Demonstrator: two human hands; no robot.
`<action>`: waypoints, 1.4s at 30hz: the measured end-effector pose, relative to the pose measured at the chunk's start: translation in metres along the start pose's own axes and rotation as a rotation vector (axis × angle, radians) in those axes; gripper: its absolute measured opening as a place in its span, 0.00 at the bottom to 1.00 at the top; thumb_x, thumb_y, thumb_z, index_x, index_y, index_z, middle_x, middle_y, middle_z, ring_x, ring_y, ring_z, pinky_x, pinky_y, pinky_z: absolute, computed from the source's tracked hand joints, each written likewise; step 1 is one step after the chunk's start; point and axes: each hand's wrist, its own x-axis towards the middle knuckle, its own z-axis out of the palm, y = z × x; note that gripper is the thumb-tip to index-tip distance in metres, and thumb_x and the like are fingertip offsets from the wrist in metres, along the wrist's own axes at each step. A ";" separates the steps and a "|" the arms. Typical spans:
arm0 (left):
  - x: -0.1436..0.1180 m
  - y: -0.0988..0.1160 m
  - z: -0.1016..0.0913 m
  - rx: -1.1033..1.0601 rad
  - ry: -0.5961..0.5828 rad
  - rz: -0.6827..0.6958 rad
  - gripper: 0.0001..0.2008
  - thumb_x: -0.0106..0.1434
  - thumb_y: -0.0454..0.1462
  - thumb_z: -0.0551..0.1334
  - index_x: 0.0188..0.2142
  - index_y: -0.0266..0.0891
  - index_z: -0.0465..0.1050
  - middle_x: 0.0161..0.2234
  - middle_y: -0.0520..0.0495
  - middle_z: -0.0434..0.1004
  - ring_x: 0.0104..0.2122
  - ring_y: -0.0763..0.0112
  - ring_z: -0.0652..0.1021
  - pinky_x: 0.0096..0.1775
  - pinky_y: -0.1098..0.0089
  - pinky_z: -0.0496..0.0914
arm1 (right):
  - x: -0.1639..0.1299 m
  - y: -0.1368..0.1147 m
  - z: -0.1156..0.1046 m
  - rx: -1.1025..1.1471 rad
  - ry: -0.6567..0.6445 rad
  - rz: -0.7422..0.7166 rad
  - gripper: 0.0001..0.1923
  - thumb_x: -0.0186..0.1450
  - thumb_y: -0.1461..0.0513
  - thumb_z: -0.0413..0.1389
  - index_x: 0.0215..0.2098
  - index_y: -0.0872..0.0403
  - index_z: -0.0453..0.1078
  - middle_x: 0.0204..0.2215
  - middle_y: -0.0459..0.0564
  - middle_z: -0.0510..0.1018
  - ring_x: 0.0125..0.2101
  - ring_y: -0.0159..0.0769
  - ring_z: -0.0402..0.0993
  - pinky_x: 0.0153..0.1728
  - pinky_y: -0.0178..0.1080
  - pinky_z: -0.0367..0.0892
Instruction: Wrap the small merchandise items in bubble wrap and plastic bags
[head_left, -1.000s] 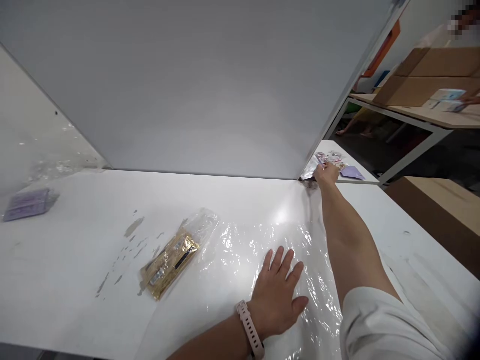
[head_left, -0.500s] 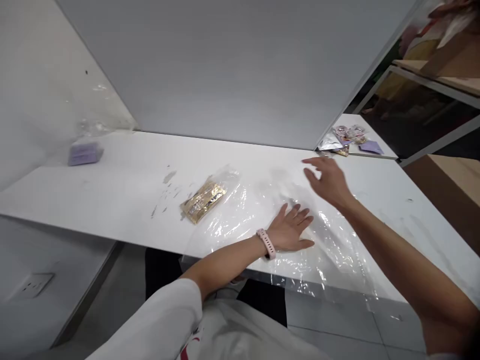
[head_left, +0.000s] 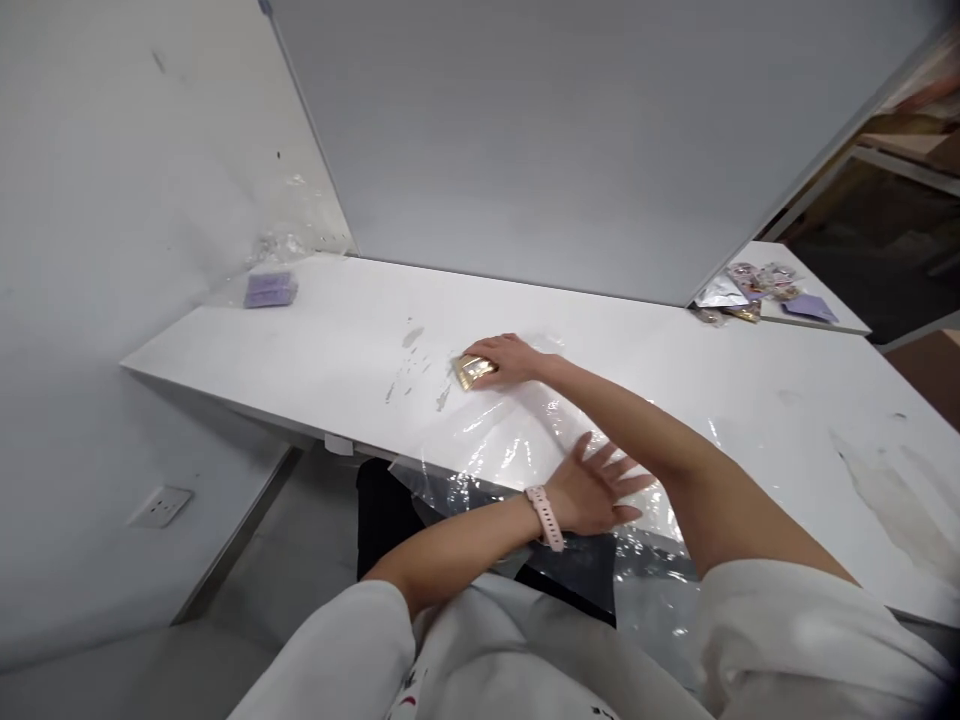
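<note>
My right hand [head_left: 510,358] is closed over a shiny gold foil packet [head_left: 474,372] near the middle of the white table. Only the packet's left end shows; my fingers and palm cover the rest. A large clear plastic sheet or bag [head_left: 510,452] spreads under my arms and hangs over the table's front edge. My left hand [head_left: 596,490] has a pink wristband [head_left: 545,518] at the wrist. Its fingers are spread over the plastic, holding nothing, below my right forearm.
A purple packet [head_left: 270,289] lies at the far left beside crumpled clear plastic [head_left: 281,248]. At the back right are several small packets, a silver pouch [head_left: 721,291] and a flat purple packet [head_left: 810,307]. A grey panel [head_left: 525,150] stands along the table's back.
My right hand has moved left across the table and closed on the gold foil packet. My left hand stays spread over the plastic. The view has shifted toward the left.
</note>
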 end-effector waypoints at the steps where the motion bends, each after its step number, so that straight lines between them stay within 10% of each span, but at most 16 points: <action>1: -0.010 -0.010 -0.005 -0.021 -0.015 0.014 0.29 0.72 0.52 0.47 0.69 0.53 0.55 0.71 0.57 0.50 0.72 0.60 0.46 0.69 0.49 0.37 | -0.010 0.017 -0.004 0.015 0.031 0.075 0.36 0.63 0.42 0.58 0.65 0.48 0.63 0.61 0.56 0.70 0.59 0.54 0.65 0.61 0.57 0.51; 8: -0.065 -0.128 -0.054 -0.102 -0.024 -0.300 0.28 0.72 0.54 0.41 0.70 0.62 0.49 0.72 0.63 0.43 0.72 0.62 0.42 0.69 0.49 0.35 | -0.151 0.100 -0.017 0.107 0.399 0.756 0.32 0.57 0.46 0.65 0.56 0.51 0.72 0.51 0.60 0.76 0.48 0.53 0.69 0.54 0.59 0.55; 13: -0.080 -0.229 -0.091 0.062 0.014 -0.673 0.30 0.74 0.47 0.39 0.72 0.47 0.46 0.74 0.52 0.39 0.72 0.56 0.42 0.68 0.44 0.37 | -0.229 0.070 0.010 0.029 0.492 0.851 0.32 0.58 0.44 0.63 0.56 0.47 0.70 0.49 0.57 0.77 0.47 0.52 0.70 0.52 0.57 0.59; 19: -0.094 -0.305 -0.132 0.055 0.086 -1.028 0.31 0.75 0.48 0.39 0.72 0.39 0.44 0.74 0.44 0.35 0.71 0.44 0.42 0.65 0.38 0.37 | -0.248 0.023 0.040 -0.177 0.628 0.910 0.31 0.65 0.45 0.55 0.61 0.49 0.66 0.55 0.58 0.76 0.53 0.55 0.68 0.54 0.53 0.57; 23: -0.073 -0.288 -0.137 0.082 0.142 -1.042 0.40 0.72 0.56 0.38 0.71 0.27 0.38 0.73 0.33 0.32 0.69 0.33 0.37 0.64 0.34 0.39 | -0.234 0.009 0.044 -0.190 0.616 0.862 0.32 0.66 0.44 0.53 0.62 0.50 0.66 0.56 0.58 0.75 0.53 0.56 0.67 0.53 0.52 0.56; 29: -0.031 -0.235 -0.096 0.082 -0.005 -0.642 0.34 0.72 0.57 0.40 0.72 0.49 0.44 0.74 0.51 0.35 0.72 0.50 0.38 0.66 0.39 0.36 | -0.199 -0.001 0.039 -0.110 0.530 0.645 0.32 0.68 0.43 0.50 0.64 0.48 0.63 0.57 0.56 0.74 0.54 0.54 0.66 0.54 0.52 0.56; 35: -0.011 -0.254 -0.116 0.001 0.140 -0.854 0.33 0.74 0.46 0.50 0.70 0.29 0.49 0.73 0.34 0.38 0.70 0.39 0.40 0.64 0.34 0.35 | -0.168 -0.015 0.034 -0.108 0.452 0.337 0.31 0.69 0.43 0.51 0.64 0.47 0.64 0.61 0.52 0.71 0.60 0.51 0.62 0.62 0.51 0.49; 39: 0.021 -0.216 -0.108 -0.127 0.355 -0.700 0.25 0.71 0.38 0.53 0.65 0.33 0.62 0.68 0.39 0.58 0.68 0.56 0.57 0.67 0.52 0.50 | -0.170 -0.018 0.031 -0.223 0.586 0.328 0.20 0.70 0.47 0.53 0.55 0.45 0.72 0.58 0.51 0.74 0.57 0.48 0.66 0.59 0.51 0.52; 42: 0.038 -0.180 -0.083 -0.505 0.480 -0.558 0.18 0.69 0.37 0.54 0.56 0.36 0.73 0.55 0.42 0.77 0.54 0.63 0.75 0.57 0.62 0.68 | -0.183 -0.013 0.034 -0.210 0.695 0.364 0.16 0.68 0.48 0.56 0.35 0.50 0.77 0.36 0.52 0.82 0.37 0.41 0.74 0.40 0.42 0.62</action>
